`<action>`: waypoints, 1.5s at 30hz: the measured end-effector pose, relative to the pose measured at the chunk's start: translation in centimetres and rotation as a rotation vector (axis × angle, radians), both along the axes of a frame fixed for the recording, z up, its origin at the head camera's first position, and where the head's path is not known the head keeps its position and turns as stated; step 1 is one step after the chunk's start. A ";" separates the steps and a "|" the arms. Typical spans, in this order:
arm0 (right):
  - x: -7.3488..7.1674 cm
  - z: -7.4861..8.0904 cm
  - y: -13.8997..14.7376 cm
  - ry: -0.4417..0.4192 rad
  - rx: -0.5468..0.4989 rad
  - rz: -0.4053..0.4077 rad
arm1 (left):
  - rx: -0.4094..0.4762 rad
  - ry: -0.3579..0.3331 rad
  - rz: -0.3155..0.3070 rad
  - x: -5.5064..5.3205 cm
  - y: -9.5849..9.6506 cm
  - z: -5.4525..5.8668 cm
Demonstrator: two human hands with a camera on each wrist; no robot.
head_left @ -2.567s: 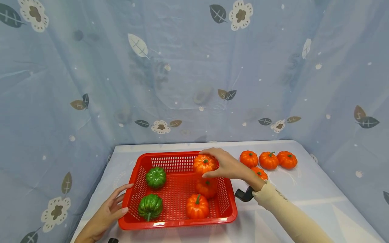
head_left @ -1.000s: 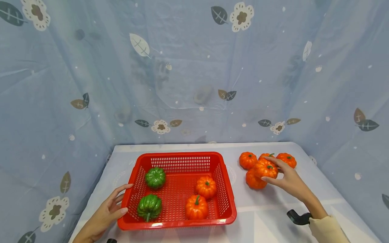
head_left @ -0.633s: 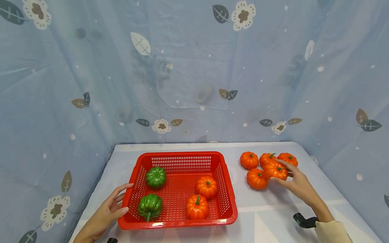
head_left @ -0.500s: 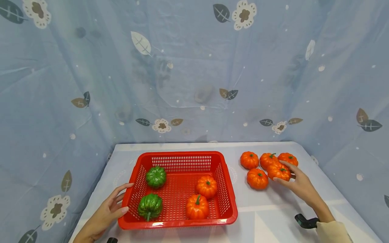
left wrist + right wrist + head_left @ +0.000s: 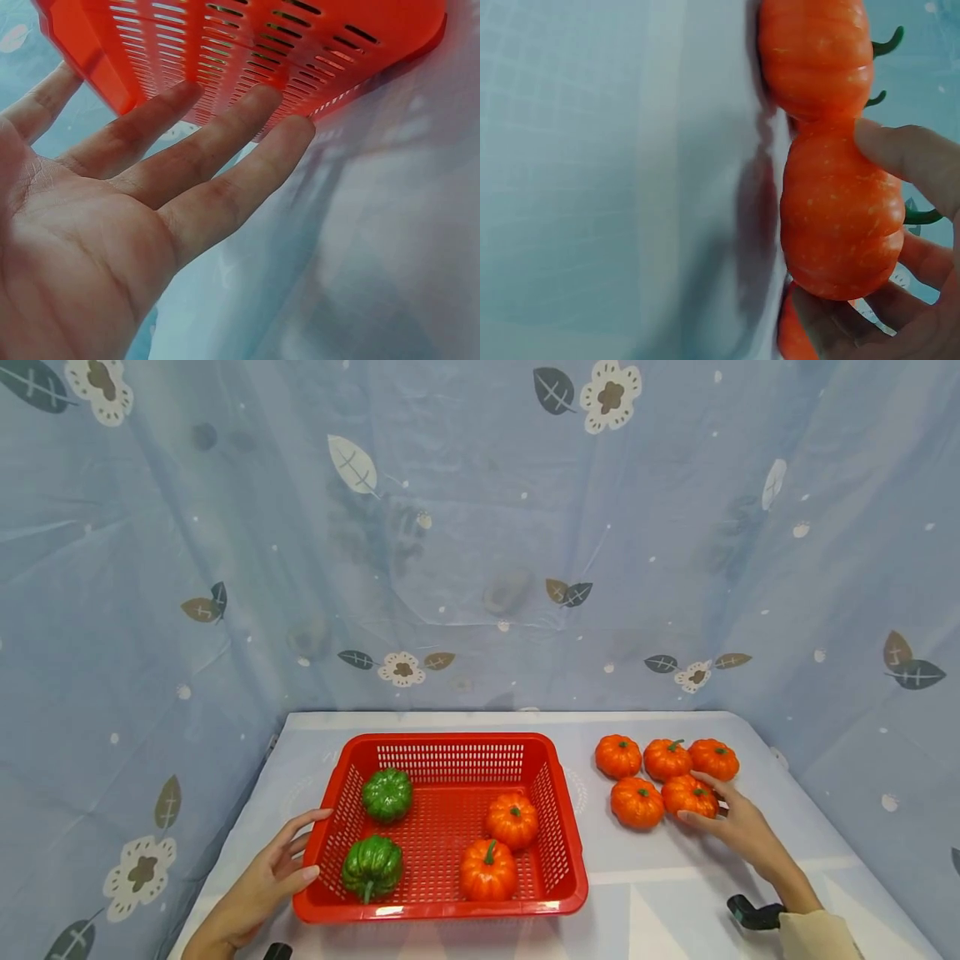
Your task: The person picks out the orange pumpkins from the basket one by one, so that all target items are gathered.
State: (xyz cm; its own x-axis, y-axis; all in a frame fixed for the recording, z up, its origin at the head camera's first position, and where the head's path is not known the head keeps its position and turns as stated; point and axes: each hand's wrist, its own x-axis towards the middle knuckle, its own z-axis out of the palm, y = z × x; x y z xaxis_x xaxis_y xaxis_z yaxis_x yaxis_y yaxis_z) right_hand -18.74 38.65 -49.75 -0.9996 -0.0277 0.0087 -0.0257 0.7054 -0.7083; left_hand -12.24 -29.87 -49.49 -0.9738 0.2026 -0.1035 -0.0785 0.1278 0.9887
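My right hand holds a small orange pumpkin, with the thumb on one side and fingers curled round the other. In the right wrist view this pumpkin sits against another orange pumpkin. My left hand rests its fingertips along the left rim of a red plastic basket; its fingers are spread and nearly straight beside the slotted wall. In the basket are two green pumpkins, one farther back and one nearer, and two orange pumpkins to the right, one behind and one in front.
Behind the held pumpkin, three orange pumpkins, the left one, the middle one and the right one, form a row. Another orange pumpkin lies to its left. A patterned blue curtain surrounds the white table.
My right hand moved from over the basket to the table's right side, carrying an orange pumpkin, and lowered it into the front row beside another. The left hand stayed at the basket.
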 end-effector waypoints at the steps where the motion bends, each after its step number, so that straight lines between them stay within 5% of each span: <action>1: 0.0 -0.1 0.0 -0.002 0.002 0.002 | -0.001 -0.003 0.002 0.0 0.0 0.0; 12: 0.2 -0.5 0.2 0.031 0.012 0.011 | 0.013 -0.012 -0.001 0.1 0.0 0.1; 21: -0.4 2.4 -0.8 0.219 0.078 0.079 | 0.012 -0.013 0.006 0.1 0.0 0.0; 30: -0.8 5.8 -4.1 0.253 0.091 0.139 | 0.017 0.000 -0.013 0.0 -0.1 0.0; 40: -1.8 7.4 -9.1 0.322 0.091 0.261 | 0.004 0.007 -0.008 0.1 -0.1 0.0; 45: -2.1 8.4 -11.7 0.280 0.039 0.325 | 0.008 0.013 -0.009 0.0 0.0 0.0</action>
